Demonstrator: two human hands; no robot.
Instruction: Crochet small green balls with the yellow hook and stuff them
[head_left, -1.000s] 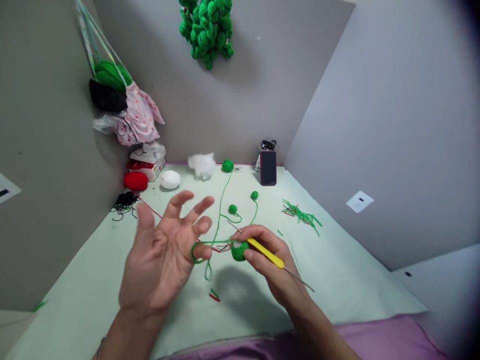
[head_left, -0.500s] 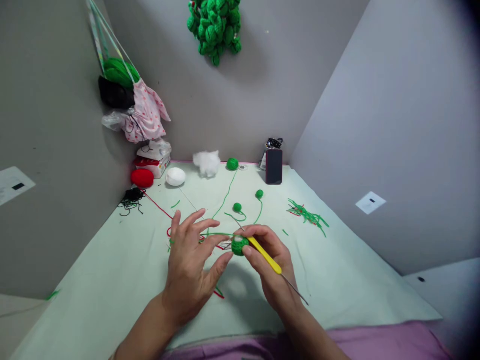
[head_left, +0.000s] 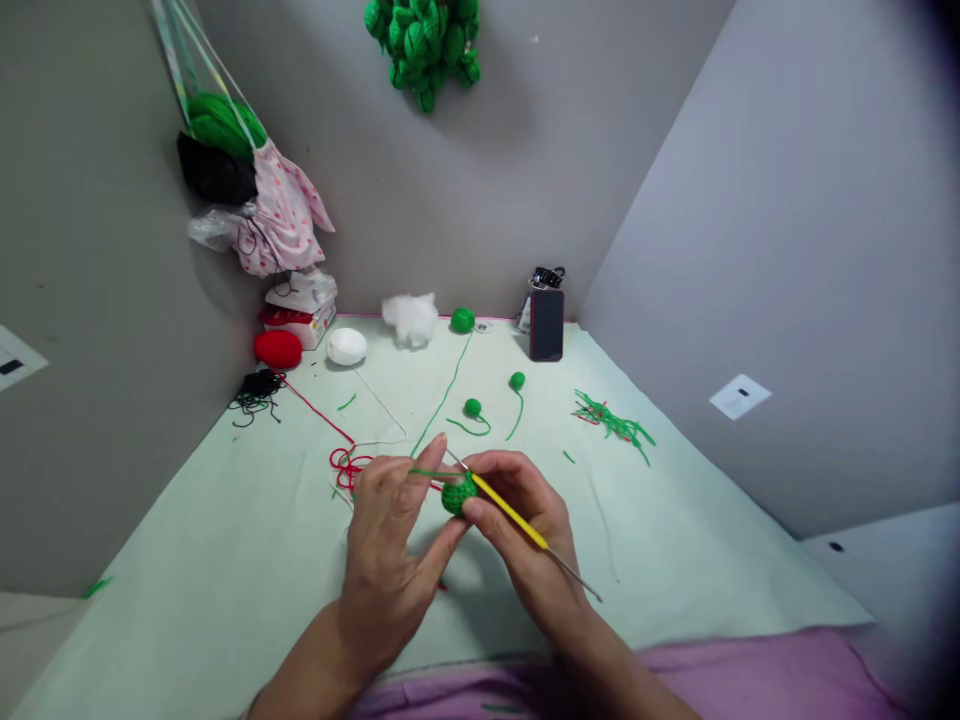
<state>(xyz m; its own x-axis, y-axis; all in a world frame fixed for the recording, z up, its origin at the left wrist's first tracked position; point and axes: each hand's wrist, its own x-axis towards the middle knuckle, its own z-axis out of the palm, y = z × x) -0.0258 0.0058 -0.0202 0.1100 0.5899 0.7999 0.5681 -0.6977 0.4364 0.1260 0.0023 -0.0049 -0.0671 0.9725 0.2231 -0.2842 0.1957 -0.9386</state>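
Note:
Between my hands is a small round green crocheted piece, pinched by my right hand at its right side. The same hand holds a crochet hook with a yellow handle. Its thin metal tip points up and left at the top of the piece. My left hand has its index finger raised, with a taut strand of green yarn running from that finger to the piece. The other left fingers curl in, and the thumb tip touches the lower left of the piece.
Tangled red yarn lies beyond my left hand. Two small green balls with tails rest mid-table. Behind are red yarn, white yarn, white stuffing, green yarn and a phone. Green scraps lie right.
My left fingers, spread before, have curled in, with the index finger raised under the green strand. The left thumb now touches the crocheted piece. The view has shifted slightly.

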